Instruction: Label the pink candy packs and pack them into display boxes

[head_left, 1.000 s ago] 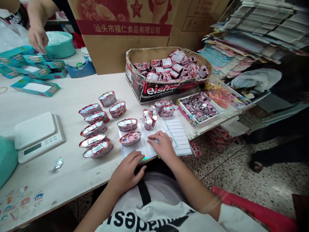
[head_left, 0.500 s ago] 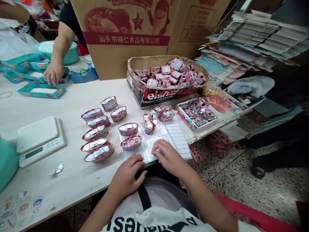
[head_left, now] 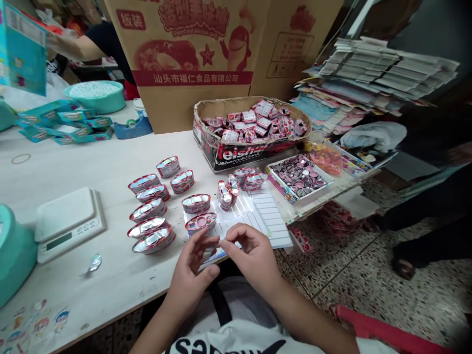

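Observation:
My left hand (head_left: 195,265) is just above the table's front edge, fingers curved and thumb apart, with nothing seen in it. My right hand (head_left: 252,253) is beside it, thumb and forefinger pinched near the left fingertips; whatever they pinch is too small to make out. Below both hands lie glossy white sheets (head_left: 243,211), the right one marked in rows. Just beyond the left fingers stands an oval red candy container with a pink round piece on top (head_left: 201,222). Behind it is another oval container with a silver top (head_left: 196,203).
Several similar containers (head_left: 147,210) stand to the left, near a white scale (head_left: 68,216). A carton (head_left: 254,152) of red containers and a tray of round caps (head_left: 300,177) are at the back right. A co-worker's arm (head_left: 73,46) is near a raised turquoise box (head_left: 24,49).
My left hand has lifted and turned from lying near the table edge. My right hand has drawn towards it, fingers pinched. The co-worker's hand has risen from the turquoise boxes.

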Available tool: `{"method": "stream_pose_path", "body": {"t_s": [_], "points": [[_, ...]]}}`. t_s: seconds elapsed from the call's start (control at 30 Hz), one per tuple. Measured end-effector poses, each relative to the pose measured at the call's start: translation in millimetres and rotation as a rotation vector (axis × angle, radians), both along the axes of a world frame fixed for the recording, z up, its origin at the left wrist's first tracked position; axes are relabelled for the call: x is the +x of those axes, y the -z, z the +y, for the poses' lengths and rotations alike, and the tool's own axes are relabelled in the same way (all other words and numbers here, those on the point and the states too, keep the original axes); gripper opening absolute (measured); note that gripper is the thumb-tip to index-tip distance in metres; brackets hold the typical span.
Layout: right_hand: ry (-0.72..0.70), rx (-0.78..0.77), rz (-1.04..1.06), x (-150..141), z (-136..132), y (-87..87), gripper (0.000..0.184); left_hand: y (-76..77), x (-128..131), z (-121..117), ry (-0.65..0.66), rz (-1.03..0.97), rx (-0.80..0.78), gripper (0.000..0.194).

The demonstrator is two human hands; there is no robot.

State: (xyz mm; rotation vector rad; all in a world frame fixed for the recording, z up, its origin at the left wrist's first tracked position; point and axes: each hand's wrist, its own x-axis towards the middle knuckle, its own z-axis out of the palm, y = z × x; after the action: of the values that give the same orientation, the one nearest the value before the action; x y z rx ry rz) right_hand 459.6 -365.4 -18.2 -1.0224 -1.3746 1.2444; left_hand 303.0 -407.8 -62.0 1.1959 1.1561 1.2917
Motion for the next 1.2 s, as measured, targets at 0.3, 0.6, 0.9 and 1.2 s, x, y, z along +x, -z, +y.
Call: {"method": "stream_pose_path", "body": {"t_s": [0.3, 0.6, 0.9, 1.2], "points": [[0.066, -0.004, -0.113, 0, 6, 8.5, 0.012, -17.5, -13, 4, -0.221, 0.230, -0.205, 0.042], [0.152, -0.203, 0.090, -28, 48, 20.0, 0.019, -45.9, -40, 45, -0.287, 0.647, -0.125, 0.040], [0.287, -0.243, -0.046, -50, 66, 43.3, 0.017, -41.9, -37, 60, -0.271, 0.967, -0.159, 0.027], [0.290, -0.042, -0.252, -47, 72, 41.3, 0.010, -39.4, -44, 67, -0.109, 1.256, -0.171, 0.022]]}}
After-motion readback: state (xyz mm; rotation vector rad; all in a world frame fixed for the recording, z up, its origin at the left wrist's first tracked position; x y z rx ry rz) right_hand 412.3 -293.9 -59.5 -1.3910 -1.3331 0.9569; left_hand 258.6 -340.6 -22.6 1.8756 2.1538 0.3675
